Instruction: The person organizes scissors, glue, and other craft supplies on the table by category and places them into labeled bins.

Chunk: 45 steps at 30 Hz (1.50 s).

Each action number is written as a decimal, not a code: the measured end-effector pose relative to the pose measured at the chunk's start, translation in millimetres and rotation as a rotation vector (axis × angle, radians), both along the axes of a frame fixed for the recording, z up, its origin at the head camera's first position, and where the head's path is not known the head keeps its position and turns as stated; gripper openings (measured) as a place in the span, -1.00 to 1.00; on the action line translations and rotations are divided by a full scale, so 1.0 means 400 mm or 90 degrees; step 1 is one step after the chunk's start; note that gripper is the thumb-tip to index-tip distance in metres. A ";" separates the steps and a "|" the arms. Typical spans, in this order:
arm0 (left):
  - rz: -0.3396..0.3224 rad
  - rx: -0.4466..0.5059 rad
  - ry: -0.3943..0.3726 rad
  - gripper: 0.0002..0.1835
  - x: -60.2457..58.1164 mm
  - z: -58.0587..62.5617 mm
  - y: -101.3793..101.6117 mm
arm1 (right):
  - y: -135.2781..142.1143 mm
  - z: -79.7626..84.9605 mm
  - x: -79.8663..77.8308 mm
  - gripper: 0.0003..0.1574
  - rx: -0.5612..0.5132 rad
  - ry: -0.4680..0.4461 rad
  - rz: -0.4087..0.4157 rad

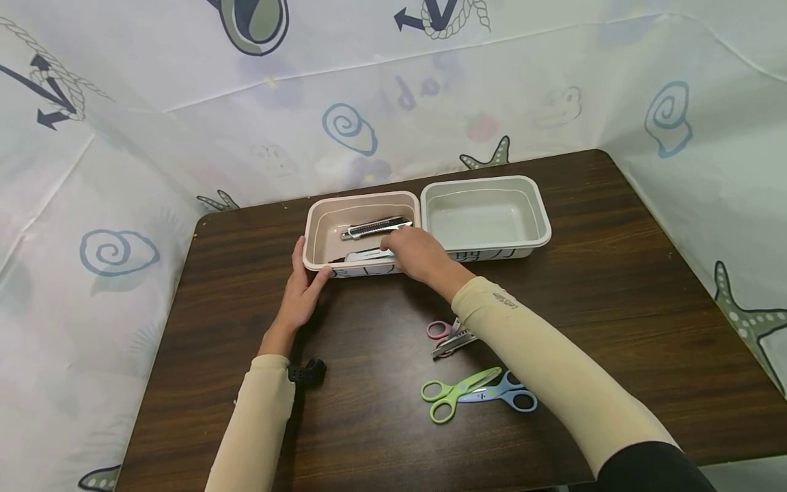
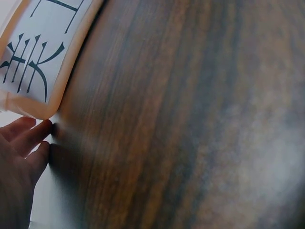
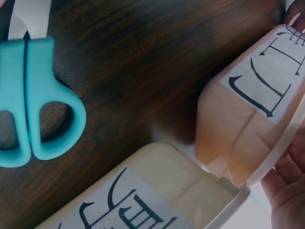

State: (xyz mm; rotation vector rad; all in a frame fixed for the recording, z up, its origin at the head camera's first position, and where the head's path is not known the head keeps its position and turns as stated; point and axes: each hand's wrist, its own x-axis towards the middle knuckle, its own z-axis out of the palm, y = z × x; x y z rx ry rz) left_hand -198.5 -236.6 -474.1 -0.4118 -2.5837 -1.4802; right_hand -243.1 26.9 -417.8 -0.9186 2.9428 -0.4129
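Note:
A pink plastic bin [image 1: 335,215] stands toward the back of the table. My left hand [image 1: 298,297] grips its front left corner, thumb at the front and fingers along the side. In the left wrist view, fingertips [image 2: 40,131] touch that corner. Inside lie a black-and-silver box cutter [image 1: 376,227] and, nearer the front, a white box cutter [image 1: 367,255]. My right hand [image 1: 424,256] reaches over the front rim and pinches the white cutter's right end; its fingertips are partly hidden. In the right wrist view, the fingers [image 3: 286,167] are behind the rim.
A pale grey-green bin [image 1: 482,212] adjoins on the right. Nearer lie pink-handled scissors [image 1: 438,330], a silver box cutter [image 1: 451,344], green scissors [image 1: 451,393] and blue scissors [image 1: 501,394], some beneath my right forearm. Turquoise scissors [image 3: 62,105] show in the right wrist view.

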 end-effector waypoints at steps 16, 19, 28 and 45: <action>-0.004 0.000 0.001 -0.13 -0.007 0.001 -0.001 | 0.071 0.037 0.069 -0.69 -0.144 0.067 0.032; -0.005 0.000 0.001 -0.13 -0.007 0.001 -0.002 | 0.094 0.049 0.091 -0.72 -0.148 0.071 0.046; 0.006 -0.010 0.000 -0.15 -0.005 -0.001 -0.003 | 0.193 0.036 0.154 -0.76 -0.148 0.074 0.103; 0.004 -0.007 0.000 -0.14 -0.002 -0.004 -0.001 | 0.316 -0.072 0.279 -0.69 -0.095 0.048 0.177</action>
